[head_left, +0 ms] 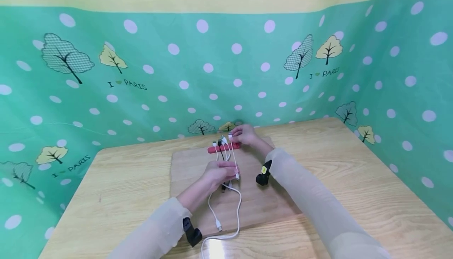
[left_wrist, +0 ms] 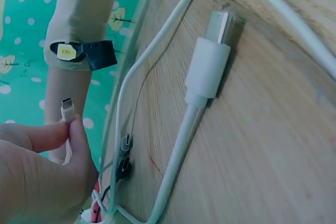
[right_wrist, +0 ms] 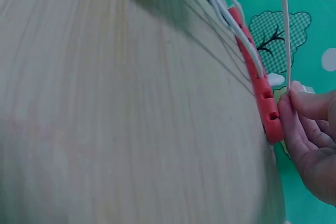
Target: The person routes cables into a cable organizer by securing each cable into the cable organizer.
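My left hand [head_left: 218,171] pinches a thin white charging cable [head_left: 234,157] just behind its small USB-C-like plug [left_wrist: 68,109], which sticks up past the fingertips. The cable runs taut to my right hand [head_left: 245,134], whose thumb and fingers pinch its other end by the white plug [head_left: 230,136]. In the right wrist view that hand is beside the end of a red cable holder [right_wrist: 270,124] at the board's far edge. Several white and black cables [right_wrist: 251,51] sit in the holder's slots; notches near its end hold none.
A wooden board [head_left: 262,208] lies on the light wood table [head_left: 134,196]. A white cable with its plug [left_wrist: 207,72] lies loose across the board and loops over its front edge. Black and grey plugs [left_wrist: 124,166] lie near the holder's cables. Green patterned cloth [head_left: 184,66] hangs behind.
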The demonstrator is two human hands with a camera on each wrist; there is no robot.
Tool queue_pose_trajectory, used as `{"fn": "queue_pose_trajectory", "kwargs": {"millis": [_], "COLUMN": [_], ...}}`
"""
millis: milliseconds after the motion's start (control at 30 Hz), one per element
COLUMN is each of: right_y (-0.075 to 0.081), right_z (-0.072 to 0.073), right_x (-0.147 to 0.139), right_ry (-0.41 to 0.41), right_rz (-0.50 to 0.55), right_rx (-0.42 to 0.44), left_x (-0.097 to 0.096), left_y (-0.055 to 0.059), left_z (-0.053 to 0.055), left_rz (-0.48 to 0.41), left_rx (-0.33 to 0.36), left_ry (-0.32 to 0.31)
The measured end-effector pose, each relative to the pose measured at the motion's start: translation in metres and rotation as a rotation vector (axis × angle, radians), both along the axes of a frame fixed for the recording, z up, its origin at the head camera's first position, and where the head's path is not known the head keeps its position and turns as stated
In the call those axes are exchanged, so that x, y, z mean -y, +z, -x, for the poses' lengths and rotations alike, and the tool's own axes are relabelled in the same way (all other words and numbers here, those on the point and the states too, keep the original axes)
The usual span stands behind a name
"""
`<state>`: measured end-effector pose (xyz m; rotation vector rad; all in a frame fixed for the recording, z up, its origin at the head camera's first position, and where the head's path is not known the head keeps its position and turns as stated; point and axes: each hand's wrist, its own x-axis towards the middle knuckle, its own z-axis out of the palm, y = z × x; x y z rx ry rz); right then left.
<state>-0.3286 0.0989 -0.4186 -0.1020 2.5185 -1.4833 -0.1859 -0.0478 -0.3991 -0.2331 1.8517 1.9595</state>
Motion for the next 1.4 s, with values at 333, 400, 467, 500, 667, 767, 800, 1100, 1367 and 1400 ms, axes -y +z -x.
{"fn": "queue_pose_trajectory", "kwargs": {"millis": [333,400,467,500,667,767,800,1100,1367,1400], "right_y": [-0.007,-0.009,-0.011,-0.011,-0.009,-0.007,-0.007,-0.01,-0.005,-0.004], "right_z": [0.0,-0.001,-0.002,-0.003,-0.006,-0.006,-0.006,0.0,0.0,-0.001], "right_x": [-0.009,-0.009,-0.009,-0.009,0.003,0.014,0.017,0.012,0.005,0.003], "right_ry": [0.008,0.012,0.015,0.012,-0.038,-0.056,-0.06,-0.13,-0.155,-0.152], "right_rz": [-0.075,-0.087,-0.103,-0.11,-0.163,-0.206,-0.214,-0.181,-0.11,-0.102], "right_rx": [-0.048,-0.048,-0.052,-0.055,-0.09,-0.103,-0.102,0.035,0.067,0.076], "left_x": [-0.013,-0.014,-0.015,-0.014,-0.008,-0.004,-0.003,-0.006,-0.007,-0.006], "left_y": [0.0,-0.001,-0.002,-0.002,-0.003,-0.006,-0.007,-0.013,-0.003,-0.002], "left_z": [-0.001,-0.002,-0.003,-0.003,-0.004,-0.005,-0.006,-0.009,-0.006,-0.006], "left_rz": [0.161,0.205,0.245,0.266,0.336,0.382,0.391,0.416,0.497,0.5], "left_rx": [-0.039,-0.049,-0.053,-0.06,-0.118,-0.15,-0.155,-0.189,-0.272,-0.275], "left_ry": [-0.027,-0.033,-0.035,-0.038,-0.053,-0.041,-0.035,-0.041,-0.059,-0.062]}}
